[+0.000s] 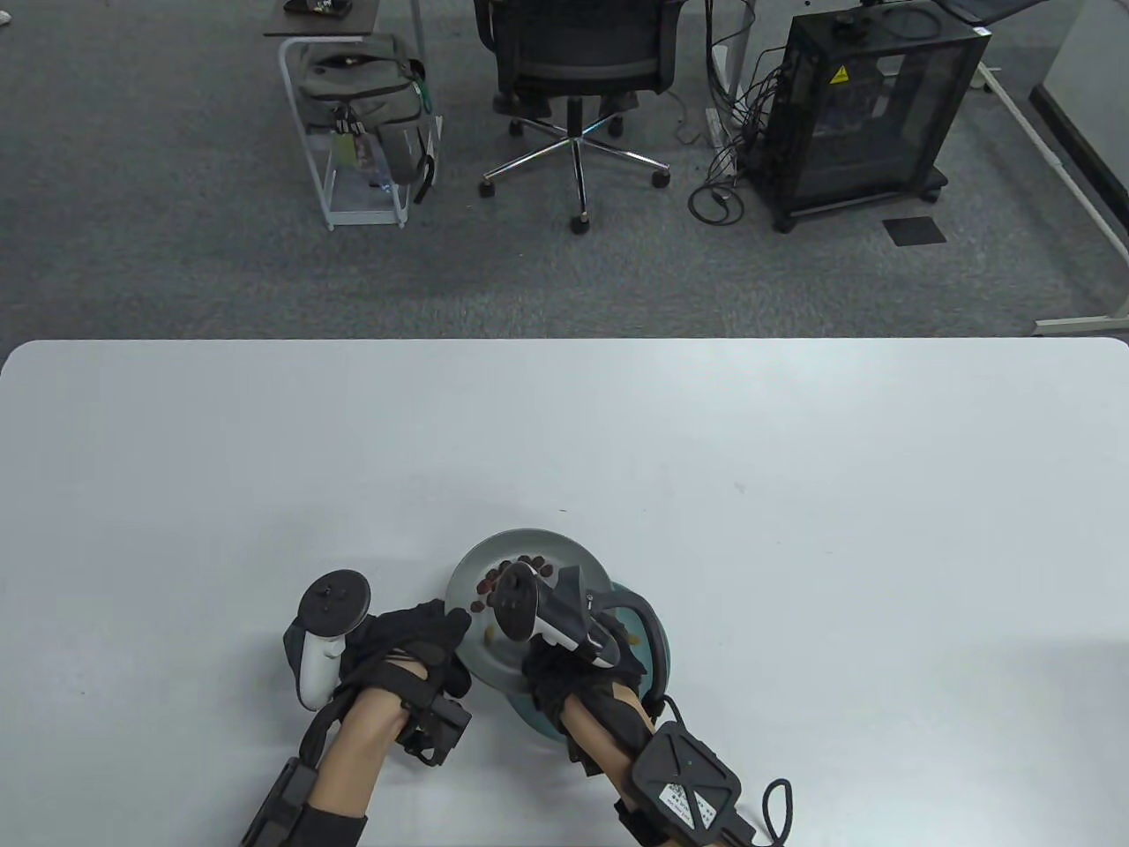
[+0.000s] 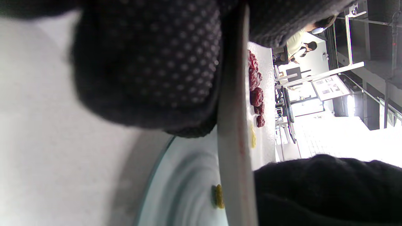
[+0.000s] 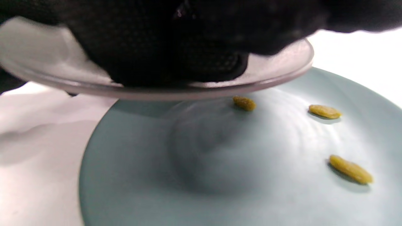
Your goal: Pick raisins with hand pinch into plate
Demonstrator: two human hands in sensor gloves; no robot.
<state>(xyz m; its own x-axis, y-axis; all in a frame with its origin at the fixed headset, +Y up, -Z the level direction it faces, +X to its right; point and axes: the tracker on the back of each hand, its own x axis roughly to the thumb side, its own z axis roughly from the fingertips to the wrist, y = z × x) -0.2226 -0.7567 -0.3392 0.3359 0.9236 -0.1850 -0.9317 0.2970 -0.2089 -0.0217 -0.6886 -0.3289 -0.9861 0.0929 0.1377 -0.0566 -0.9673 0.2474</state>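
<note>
Office floor w/ a chair (image 1: 573,62), a bag (image 1: 366,97) on a white rack and a black cabinet (image 1: 869,106) sits behind the white table (image 1: 617,441). Near the table's front edge, a grey plate (image 1: 529,543) is held tilted above a teal plate (image 1: 657,640), overlapping its left part. Left hand (image 1: 414,648) grips the grey plate's left rim; in the left wrist view gloved fingers (image 2: 147,62) press against that rim (image 2: 234,125), so the hand is closed on it. Dark red raisins (image 1: 520,565) lie in an arc on the grey plate's far side, seen again in a row (image 2: 256,94) from the left wrist. Right hand (image 1: 573,679) is over the plates' near side, mostly hidden by its tracker (image 1: 547,613); from the right wrist view its fingers (image 3: 176,56) lie against the grey plate (image 3: 276,75), but can't tell whether they pinch anything. Three yellow-green raisins (image 3: 325,111) lie apart on the teal plate (image 3: 157,175), one just under the grey rim. One more yellow one (image 2: 219,196) shows on the teal plate from the left wrist.
</note>
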